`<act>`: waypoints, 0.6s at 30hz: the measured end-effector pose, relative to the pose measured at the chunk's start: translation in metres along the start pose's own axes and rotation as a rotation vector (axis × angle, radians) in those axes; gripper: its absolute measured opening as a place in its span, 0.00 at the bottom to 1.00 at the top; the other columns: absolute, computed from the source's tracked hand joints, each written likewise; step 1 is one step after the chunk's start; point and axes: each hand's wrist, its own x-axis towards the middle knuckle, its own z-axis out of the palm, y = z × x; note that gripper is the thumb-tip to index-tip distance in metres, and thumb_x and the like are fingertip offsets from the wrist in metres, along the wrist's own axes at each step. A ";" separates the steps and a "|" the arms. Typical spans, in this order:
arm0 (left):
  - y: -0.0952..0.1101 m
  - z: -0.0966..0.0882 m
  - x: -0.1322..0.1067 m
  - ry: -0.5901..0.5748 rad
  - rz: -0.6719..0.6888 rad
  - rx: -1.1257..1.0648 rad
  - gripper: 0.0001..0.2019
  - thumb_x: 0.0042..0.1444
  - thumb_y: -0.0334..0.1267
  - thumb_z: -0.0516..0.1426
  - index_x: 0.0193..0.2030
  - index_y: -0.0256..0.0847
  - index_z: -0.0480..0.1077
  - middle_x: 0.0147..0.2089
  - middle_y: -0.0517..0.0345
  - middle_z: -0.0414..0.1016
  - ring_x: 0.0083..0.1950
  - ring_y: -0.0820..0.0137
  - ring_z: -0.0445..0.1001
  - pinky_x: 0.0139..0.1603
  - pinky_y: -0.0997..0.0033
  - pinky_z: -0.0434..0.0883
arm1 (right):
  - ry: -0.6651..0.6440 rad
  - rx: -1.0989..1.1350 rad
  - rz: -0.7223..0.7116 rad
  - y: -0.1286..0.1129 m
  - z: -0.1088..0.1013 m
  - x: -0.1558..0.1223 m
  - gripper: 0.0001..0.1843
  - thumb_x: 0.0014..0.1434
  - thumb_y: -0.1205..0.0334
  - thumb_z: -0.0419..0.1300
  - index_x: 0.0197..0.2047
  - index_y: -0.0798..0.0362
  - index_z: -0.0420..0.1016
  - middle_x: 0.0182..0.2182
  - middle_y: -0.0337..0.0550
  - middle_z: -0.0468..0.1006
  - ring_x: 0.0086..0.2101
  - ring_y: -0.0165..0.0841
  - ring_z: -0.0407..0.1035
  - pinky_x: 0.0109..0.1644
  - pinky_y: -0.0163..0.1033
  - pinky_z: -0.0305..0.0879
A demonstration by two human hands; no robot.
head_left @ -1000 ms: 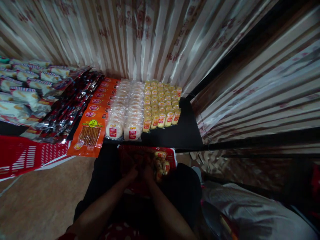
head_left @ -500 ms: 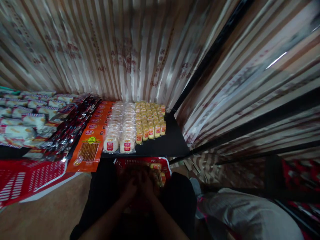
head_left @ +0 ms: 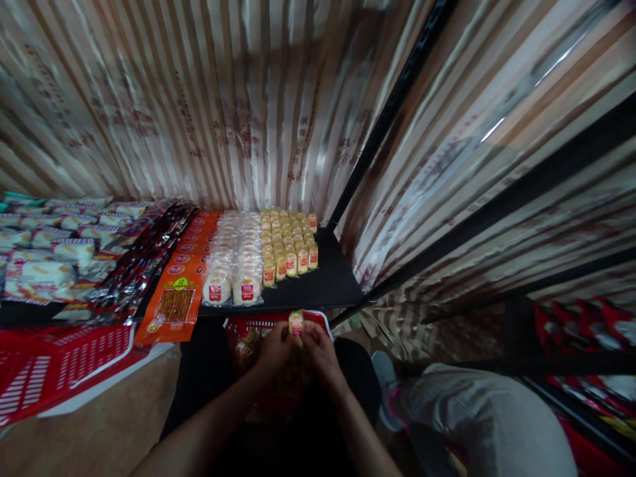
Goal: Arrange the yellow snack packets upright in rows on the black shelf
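Note:
My left hand (head_left: 275, 350) and my right hand (head_left: 320, 348) meet above a red basket (head_left: 258, 324) on my lap. Together they pinch a small yellow snack packet (head_left: 297, 324) with a red label, held upright just above the basket's far rim. Both hands' fingers are closed round it. More packets lie dimly inside the basket under my hands. Straight ahead on the black shelf (head_left: 330, 286) stand rows of the same yellow packets (head_left: 289, 242), with bare shelf to their right.
Left of the yellow rows lie clear-wrapped round cakes (head_left: 234, 258), orange snack bags (head_left: 186, 275), dark shiny packets (head_left: 144, 255) and white wrapped packs (head_left: 47, 245). A red basket lid (head_left: 59, 364) lies at lower left. Striped curtains hang behind. A grey-white bundle (head_left: 477, 417) sits at lower right.
My hands rose out of the basket and now hold one yellow packet at its far rim. The camera tilted up, so the shelf looks farther away.

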 end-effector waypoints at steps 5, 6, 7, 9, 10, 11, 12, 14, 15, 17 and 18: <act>0.040 0.009 0.010 -0.023 0.107 0.063 0.13 0.52 0.26 0.48 0.42 0.38 0.66 0.39 0.55 0.76 0.39 0.73 0.74 0.41 0.74 0.69 | -0.011 0.071 -0.077 -0.027 -0.014 0.005 0.23 0.47 0.52 0.62 0.46 0.50 0.70 0.39 0.45 0.77 0.40 0.37 0.73 0.47 0.43 0.68; 0.048 0.012 0.014 -0.024 0.121 0.085 0.13 0.51 0.26 0.48 0.43 0.38 0.66 0.38 0.56 0.76 0.37 0.73 0.74 0.39 0.74 0.69 | 0.010 0.076 -0.088 -0.030 -0.017 0.009 0.24 0.47 0.53 0.63 0.47 0.50 0.70 0.39 0.45 0.78 0.39 0.37 0.73 0.47 0.43 0.68; 0.056 0.015 0.019 -0.024 0.129 0.115 0.13 0.51 0.27 0.48 0.43 0.38 0.66 0.38 0.56 0.76 0.36 0.73 0.74 0.38 0.75 0.69 | 0.030 0.080 -0.094 -0.033 -0.021 0.013 0.25 0.47 0.53 0.63 0.48 0.50 0.69 0.38 0.45 0.78 0.38 0.37 0.73 0.47 0.43 0.68; 0.070 0.021 0.030 -0.018 0.145 0.202 0.13 0.51 0.28 0.49 0.43 0.38 0.66 0.38 0.56 0.75 0.37 0.73 0.73 0.39 0.74 0.68 | 0.069 0.092 -0.103 -0.038 -0.027 0.023 0.27 0.46 0.53 0.63 0.50 0.50 0.68 0.38 0.45 0.78 0.37 0.37 0.73 0.45 0.43 0.69; 0.078 0.024 0.036 -0.013 0.159 0.261 0.13 0.51 0.28 0.49 0.44 0.38 0.67 0.40 0.55 0.75 0.38 0.72 0.73 0.41 0.74 0.68 | 0.084 0.099 -0.110 -0.039 -0.031 0.029 0.27 0.46 0.54 0.63 0.50 0.50 0.68 0.38 0.45 0.78 0.37 0.36 0.73 0.44 0.43 0.69; 0.085 0.027 0.042 -0.010 0.178 0.325 0.14 0.51 0.29 0.49 0.44 0.38 0.67 0.41 0.54 0.75 0.40 0.72 0.73 0.43 0.74 0.68 | 0.101 0.109 -0.121 -0.041 -0.034 0.037 0.27 0.45 0.54 0.64 0.50 0.50 0.68 0.38 0.45 0.78 0.37 0.36 0.73 0.44 0.43 0.69; 0.093 0.029 0.048 -0.007 0.197 0.388 0.14 0.51 0.29 0.49 0.45 0.38 0.67 0.42 0.53 0.74 0.42 0.71 0.72 0.45 0.73 0.67 | 0.117 0.122 -0.133 -0.042 -0.038 0.044 0.27 0.45 0.54 0.64 0.50 0.50 0.69 0.38 0.45 0.79 0.37 0.36 0.73 0.44 0.43 0.70; 0.109 0.034 0.061 -0.016 0.222 0.482 0.15 0.52 0.30 0.49 0.46 0.38 0.68 0.45 0.52 0.74 0.45 0.70 0.72 0.48 0.72 0.66 | 0.156 0.149 -0.158 -0.043 -0.045 0.062 0.28 0.43 0.55 0.65 0.49 0.51 0.69 0.38 0.46 0.79 0.37 0.36 0.73 0.43 0.43 0.70; 0.117 0.036 0.068 -0.027 0.227 0.511 0.15 0.52 0.30 0.49 0.46 0.38 0.68 0.45 0.51 0.74 0.45 0.69 0.72 0.48 0.72 0.66 | 0.178 0.158 -0.171 -0.043 -0.048 0.072 0.28 0.43 0.55 0.65 0.49 0.51 0.69 0.38 0.46 0.79 0.37 0.37 0.73 0.44 0.43 0.70; 0.132 0.040 0.082 -0.043 0.223 0.545 0.16 0.52 0.31 0.49 0.48 0.37 0.68 0.46 0.50 0.74 0.46 0.68 0.72 0.49 0.72 0.66 | 0.224 0.164 -0.196 -0.044 -0.054 0.092 0.27 0.42 0.56 0.65 0.48 0.52 0.70 0.39 0.47 0.78 0.38 0.37 0.73 0.45 0.44 0.69; 0.140 0.042 0.089 -0.046 0.216 0.560 0.18 0.53 0.31 0.49 0.50 0.37 0.67 0.46 0.50 0.74 0.46 0.68 0.72 0.49 0.72 0.66 | 0.245 0.163 -0.206 -0.045 -0.057 0.103 0.27 0.42 0.56 0.65 0.47 0.52 0.70 0.39 0.48 0.78 0.38 0.37 0.73 0.45 0.44 0.69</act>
